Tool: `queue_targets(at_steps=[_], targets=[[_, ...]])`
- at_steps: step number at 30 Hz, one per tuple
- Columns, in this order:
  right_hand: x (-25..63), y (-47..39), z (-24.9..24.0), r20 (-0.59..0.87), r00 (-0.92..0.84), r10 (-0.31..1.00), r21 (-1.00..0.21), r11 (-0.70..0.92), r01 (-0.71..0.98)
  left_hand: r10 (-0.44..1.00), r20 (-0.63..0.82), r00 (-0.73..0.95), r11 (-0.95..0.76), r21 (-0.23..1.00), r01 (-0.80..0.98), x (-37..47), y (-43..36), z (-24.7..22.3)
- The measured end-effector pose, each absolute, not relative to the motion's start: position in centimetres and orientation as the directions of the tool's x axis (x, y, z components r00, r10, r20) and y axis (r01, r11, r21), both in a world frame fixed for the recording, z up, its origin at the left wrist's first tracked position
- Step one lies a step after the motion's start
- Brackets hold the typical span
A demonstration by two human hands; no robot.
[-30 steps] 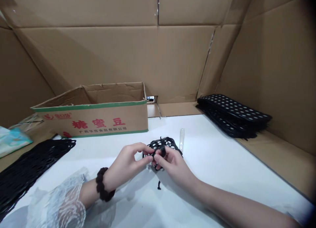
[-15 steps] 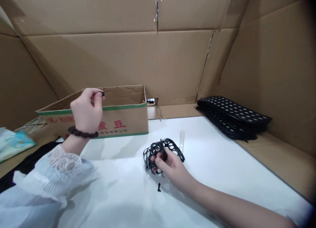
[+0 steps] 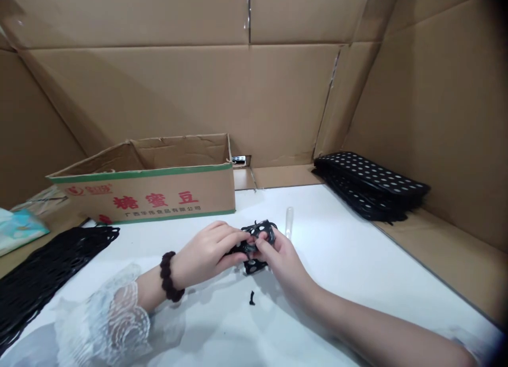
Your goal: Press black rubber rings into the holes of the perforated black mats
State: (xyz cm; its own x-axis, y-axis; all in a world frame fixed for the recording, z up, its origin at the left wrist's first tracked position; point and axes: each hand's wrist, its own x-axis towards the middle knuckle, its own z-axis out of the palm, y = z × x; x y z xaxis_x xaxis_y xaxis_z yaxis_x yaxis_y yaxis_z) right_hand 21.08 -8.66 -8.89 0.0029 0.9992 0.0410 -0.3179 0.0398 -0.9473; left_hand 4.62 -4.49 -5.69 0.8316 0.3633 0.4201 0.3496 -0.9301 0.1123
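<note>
Over the white table, my right hand [image 3: 283, 253] grips a crumpled black sheet with round holes [image 3: 257, 230], thumb and fingers pinched on its right part. From the left, my left hand [image 3: 210, 250] reaches to the same sheet, its fingers closed on the left edge. The sheet is folded together between both hands, and my fingers hide part of it. A small black scrap [image 3: 252, 298] lies on the table just below the hands. Behind my right hand rests a clear plastic tube-like piece [image 3: 289, 222].
An open cardboard box [image 3: 159, 197] with green edging stands at the back left. Several black perforated sheets [image 3: 373, 181] are stacked at the right. More black netted material [image 3: 51, 271] lies at the left, near a pale blue-green packet [image 3: 21, 229]. Cardboard walls [image 3: 178, 91] enclose the table.
My left hand has come down from above the box's front edge, where it pinched a small dark thing, to the sheet. The sheet now looks more folded together in my right hand.
</note>
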Motion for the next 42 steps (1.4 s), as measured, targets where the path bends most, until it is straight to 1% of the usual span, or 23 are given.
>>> queue_targets(at_steps=[3,6,8,10,13,16,20,22,23,25,26,27,29,30,31,33,35,36,38,39,40,41,42], targets=[[20.9,-8.6,-9.0,0.018,-0.023,1.000,-0.942,0.009,-0.335,0.451,0.493,0.744,-0.891,0.204,0.406,4.7,-4.5,-6.8],[20.8,-8.8,-9.0,0.052,-0.113,0.992,-0.975,0.026,-0.222,0.480,0.540,0.691,-0.876,0.260,0.406,4.7,-4.9,-7.3],[20.8,-8.9,-9.0,0.059,-0.140,0.988,-0.989,0.040,-0.139,0.488,0.535,0.690,-0.873,0.292,0.391,4.9,-5.2,-7.3],[21.0,-9.0,-9.0,0.062,-0.138,0.989,-0.992,0.045,-0.120,0.538,0.506,0.674,-0.842,0.358,0.403,4.9,-5.4,-7.2],[21.1,-9.0,-9.1,0.076,-0.153,0.985,-0.990,0.056,-0.132,0.653,0.444,0.613,-0.749,0.499,0.436,4.9,-5.4,-6.9],[21.1,-9.0,-9.1,0.084,-0.142,0.986,-0.991,0.068,-0.113,0.705,0.374,0.603,-0.673,0.623,0.400,4.9,-5.2,-6.6],[20.8,-9.3,-9.0,0.093,-0.119,0.989,-0.992,0.081,-0.100,0.754,0.179,0.632,-0.451,0.841,0.300,5.3,-5.1,-6.0],[20.5,-9.4,-9.0,0.098,-0.109,0.989,-0.990,0.086,-0.114,0.781,0.129,0.612,-0.373,0.882,0.289,5.4,-4.8,-5.6],[20.4,-9.5,-9.0,0.096,-0.099,0.990,-0.988,0.083,-0.130,0.807,0.144,0.573,-0.367,0.882,0.295,5.3,-4.5,-5.3],[20.2,-9.6,-9.1,0.079,-0.070,0.994,-0.982,0.066,-0.174,0.871,0.269,0.412,-0.413,0.855,0.314,4.6,-3.6,-4.3],[20.2,-9.7,-9.1,0.065,-0.063,0.996,-0.979,0.052,-0.195,0.887,0.368,0.278,-0.449,0.829,0.332,4.0,-3.1,-3.6],[20.1,-9.7,-9.1,0.052,-0.062,0.997,-0.977,0.038,-0.212,0.858,0.499,0.121,-0.506,0.784,0.358,3.1,-2.4,-2.9],[20.2,-9.8,-9.0,0.027,-0.073,0.997,-0.970,0.008,-0.242,0.663,0.737,-0.132,-0.574,0.613,0.543,1.0,-0.7,-1.3],[20.3,-9.7,-9.0,0.015,-0.086,0.996,-0.967,-0.007,-0.254,0.575,0.804,-0.151,-0.569,0.526,0.633,-0.2,0.3,-0.5],[20.3,-9.7,-9.0,0.006,-0.093,0.996,-0.963,-0.019,-0.268,0.516,0.846,-0.131,-0.553,0.446,0.704,-1.3,1.3,0.2],[20.4,-9.5,-9.1,-0.007,-0.094,0.996,-0.956,-0.034,-0.293,0.470,0.881,-0.056,-0.493,0.315,0.811,-3.2,3.4,1.3],[20.5,-9.4,-9.2,-0.013,-0.095,0.995,-0.954,-0.041,-0.298,0.547,0.836,0.047,-0.399,0.212,0.892,-4.0,5.2,1.8],[20.5,-9.3,-9.2,-0.012,-0.094,0.995,-0.953,-0.040,-0.301,0.598,0.799,0.066,-0.354,0.190,0.916,-4.0,5.6,1.8],[20.5,-9.1,-9.3,-0.005,-0.101,0.995,-0.950,-0.036,-0.310,0.583,0.810,0.064,-0.351,0.180,0.919,-2.9,5.3,1.1],[20.6,-9.1,-9.4,-0.002,-0.103,0.995,-0.948,-0.035,-0.315,0.515,0.852,0.091,-0.409,0.151,0.900,-1.9,4.5,0.5],[20.6,-9.0,-9.5,-0.003,-0.100,0.995,-0.946,-0.035,-0.321,0.470,0.862,0.188,-0.508,0.091,0.857,-0.8,3.3,-0.2],[20.6,-9.0,-9.5,-0.005,-0.090,0.996,-0.945,-0.034,-0.326,0.458,0.818,0.347,-0.630,0.023,0.776,0.3,1.9,-1.0],[20.6,-8.9,-9.5,-0.008,-0.077,0.997,-0.944,-0.033,-0.328,0.466,0.713,0.524,-0.743,-0.007,0.669,1.4,0.4,-1.8]])
